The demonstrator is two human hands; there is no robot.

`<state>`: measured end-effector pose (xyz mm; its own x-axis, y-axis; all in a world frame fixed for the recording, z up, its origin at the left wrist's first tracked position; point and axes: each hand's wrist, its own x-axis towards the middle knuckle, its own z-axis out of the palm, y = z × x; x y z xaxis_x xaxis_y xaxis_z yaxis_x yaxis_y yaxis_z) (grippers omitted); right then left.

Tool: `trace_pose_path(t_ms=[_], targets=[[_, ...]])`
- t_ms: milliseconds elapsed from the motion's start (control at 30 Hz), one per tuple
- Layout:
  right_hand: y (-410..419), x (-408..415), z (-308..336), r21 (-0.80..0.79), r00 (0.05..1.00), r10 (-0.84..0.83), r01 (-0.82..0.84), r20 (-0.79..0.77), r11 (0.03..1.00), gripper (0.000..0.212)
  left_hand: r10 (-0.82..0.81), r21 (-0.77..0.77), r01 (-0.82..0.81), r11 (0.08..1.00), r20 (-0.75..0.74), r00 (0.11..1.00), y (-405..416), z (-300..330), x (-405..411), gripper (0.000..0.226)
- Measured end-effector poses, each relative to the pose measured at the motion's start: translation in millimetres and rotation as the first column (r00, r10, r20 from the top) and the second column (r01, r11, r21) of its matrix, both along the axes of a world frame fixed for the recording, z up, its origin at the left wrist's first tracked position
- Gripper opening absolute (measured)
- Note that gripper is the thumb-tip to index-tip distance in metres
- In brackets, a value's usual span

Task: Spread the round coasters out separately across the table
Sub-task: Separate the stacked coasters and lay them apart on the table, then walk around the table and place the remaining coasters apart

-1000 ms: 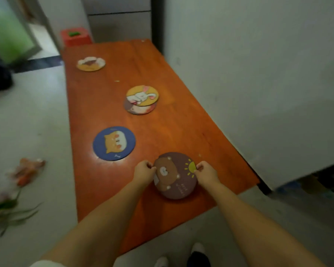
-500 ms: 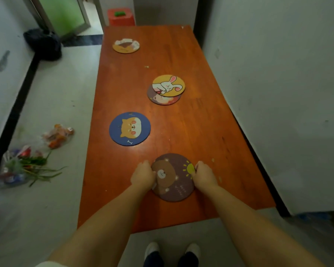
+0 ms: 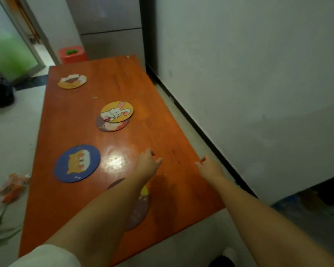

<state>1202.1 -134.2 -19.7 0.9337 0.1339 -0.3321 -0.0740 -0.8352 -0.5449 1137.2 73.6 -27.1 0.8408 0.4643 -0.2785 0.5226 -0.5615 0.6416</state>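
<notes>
Round coasters lie on the orange wooden table (image 3: 162, 135). A brown bear coaster (image 3: 141, 207) rests near the front edge, mostly hidden under my left forearm. A blue cat coaster (image 3: 77, 163) sits to its left. Mid-table, a yellow rabbit coaster (image 3: 117, 111) overlaps a dark pink coaster (image 3: 112, 126) beneath it. A yellow and white coaster (image 3: 72, 81) lies at the far left. My left hand (image 3: 147, 164) hovers past the bear coaster, fingers apart, holding nothing. My right hand (image 3: 208, 167) is near the table's right edge, also loose with nothing in it.
A white wall (image 3: 258, 93) runs close along the table's right side. A red stool (image 3: 72, 54) and a grey cabinet (image 3: 108, 29) stand beyond the far end. Packets and flowers (image 3: 6, 193) lie on the floor at left.
Both hands let go of the brown bear coaster and moved forward over the table; the coaster now lies under my left forearm. The camera view tilted up and shifted.
</notes>
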Motion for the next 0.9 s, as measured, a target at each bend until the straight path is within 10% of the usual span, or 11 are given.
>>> trace_pose_path(t_ms=[467,900], targets=[[-247.9,198.7,45.5,-0.027,0.997,0.006,-0.004,0.073,1.0,0.026,0.088,-0.148,-0.083,0.986,0.029,0.996,-268.8,12.6,195.1,0.047],[-162.4,332.9,40.4,-0.008,0.958,0.274,-0.275,0.085,0.962,0.025,0.356,-0.114,-0.348,0.93,0.057,0.933,-184.9,2.2,294.8,0.047]])
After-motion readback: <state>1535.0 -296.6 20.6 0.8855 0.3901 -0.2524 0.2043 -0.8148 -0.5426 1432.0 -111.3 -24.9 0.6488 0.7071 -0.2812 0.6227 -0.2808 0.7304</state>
